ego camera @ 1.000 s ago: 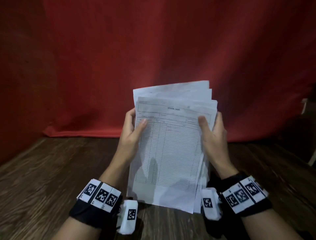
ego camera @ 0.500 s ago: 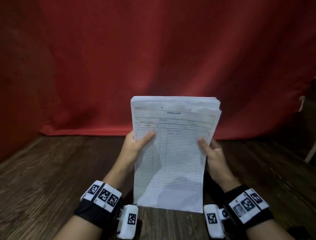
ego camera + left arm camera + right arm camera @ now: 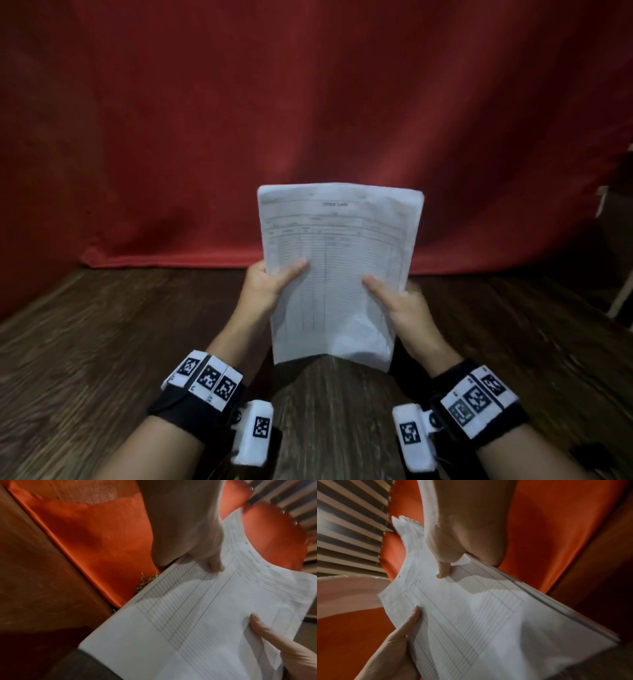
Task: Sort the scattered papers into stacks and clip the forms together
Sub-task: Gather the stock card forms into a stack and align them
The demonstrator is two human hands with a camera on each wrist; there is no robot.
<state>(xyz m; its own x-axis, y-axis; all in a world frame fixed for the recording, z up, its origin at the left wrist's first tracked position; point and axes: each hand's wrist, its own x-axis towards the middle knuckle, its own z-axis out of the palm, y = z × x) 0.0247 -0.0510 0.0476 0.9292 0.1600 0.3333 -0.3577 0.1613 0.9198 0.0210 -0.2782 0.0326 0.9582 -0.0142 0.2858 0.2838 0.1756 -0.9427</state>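
A thick stack of printed stock-card forms [image 3: 337,274] stands nearly upright above the wooden table, edges lined up. My left hand [image 3: 267,284] grips its left edge, thumb across the front sheet. My right hand [image 3: 404,305] grips the right edge the same way, thumb on the front. In the left wrist view the left hand [image 3: 197,538] pinches the stack [image 3: 197,622], and the right thumb shows at the lower right. In the right wrist view the right hand [image 3: 453,545] pinches the layered stack [image 3: 479,615]. The fingers behind the paper are hidden. No clip is visible.
A dark wooden table [image 3: 102,342] spreads around both arms. A red cloth backdrop [image 3: 308,102] hangs behind it down to the table's far edge. A white frame leg [image 3: 620,294] stands at the far right. A small green sprig [image 3: 145,581] shows beside the cloth.
The fanned, uneven sheets have been squared into one even stack. Both hands slid lower on the stack's sides, and the stack now sits lower and more upright.
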